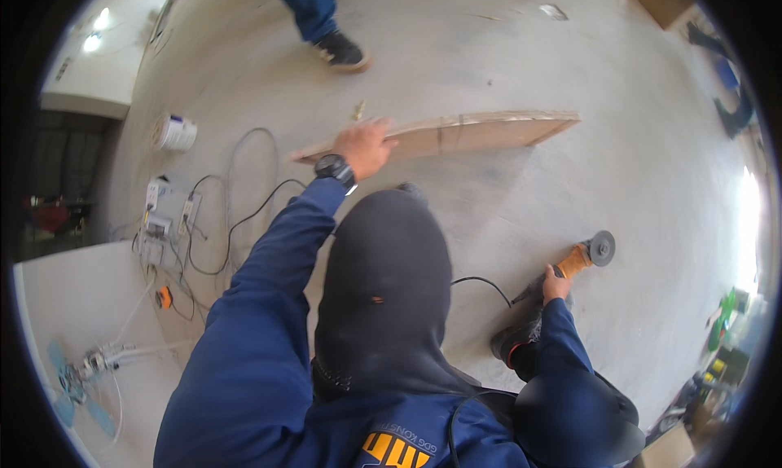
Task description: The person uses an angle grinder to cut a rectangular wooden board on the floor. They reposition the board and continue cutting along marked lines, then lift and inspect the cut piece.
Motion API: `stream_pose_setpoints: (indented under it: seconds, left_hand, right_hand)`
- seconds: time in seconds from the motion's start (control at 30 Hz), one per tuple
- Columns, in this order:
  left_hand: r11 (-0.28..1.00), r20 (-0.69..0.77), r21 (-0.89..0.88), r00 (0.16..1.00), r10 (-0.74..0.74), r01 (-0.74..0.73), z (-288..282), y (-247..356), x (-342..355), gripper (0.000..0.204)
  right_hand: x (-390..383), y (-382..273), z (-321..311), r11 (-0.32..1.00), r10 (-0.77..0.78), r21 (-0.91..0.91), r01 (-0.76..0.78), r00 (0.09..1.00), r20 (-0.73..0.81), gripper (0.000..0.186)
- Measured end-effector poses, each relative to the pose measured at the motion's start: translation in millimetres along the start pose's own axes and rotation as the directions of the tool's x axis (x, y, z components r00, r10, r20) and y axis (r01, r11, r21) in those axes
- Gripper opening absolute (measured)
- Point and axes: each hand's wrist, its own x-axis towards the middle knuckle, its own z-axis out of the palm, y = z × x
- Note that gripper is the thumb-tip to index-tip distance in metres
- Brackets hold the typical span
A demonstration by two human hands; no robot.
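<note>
My left hand (366, 148), with a black watch on the wrist, is closed over the upper edge of a long tan board (489, 134), near its left end. The board stands on its edge on the floor, and its lower left part is hidden behind my hand and arm. Off to the right, my right hand (556, 286) is wrapped round the body of an orange angle grinder (575, 262). The grinder's grey disc (602, 248) points away from me, apart from the board. A black cord (481, 280) trails left from the grinder.
My bent knee (387, 264) fills the middle. Beyond the board stands another person's shoe (342, 52). Power strips (189, 211), loose cables and a white bucket (174, 132) are at left, above a blue-bladed fan (73, 382). Green and yellow tools (721, 321) lie at far right.
</note>
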Motion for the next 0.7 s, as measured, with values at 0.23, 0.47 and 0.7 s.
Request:
stream_pose_setpoints:
  seconds: [0.23,0.47,0.7]
  left_hand:
    - [0.999,-0.103,0.043,0.994,0.024,-0.019,7.2,7.2,-4.4,0.037]
    - [1.0,-0.11,0.029,0.994,0.011,-0.008,2.9,9.2,-7.6,0.035]
    - [1.0,-0.119,0.013,0.993,0.021,-0.02,2.7,9.5,-8.5,0.029]
  right_hand:
    - [-7.8,-0.3,1.6,0.999,0.014,0.043,-0.015,0.999,0.029,0.05]
    - [27.6,52.5,14.3,0.997,0.042,-0.068,-0.038,0.998,0.047,0.072]
    - [-8.2,0.8,3.7,0.909,0.127,-0.392,-0.143,0.99,-0.069,0.074]
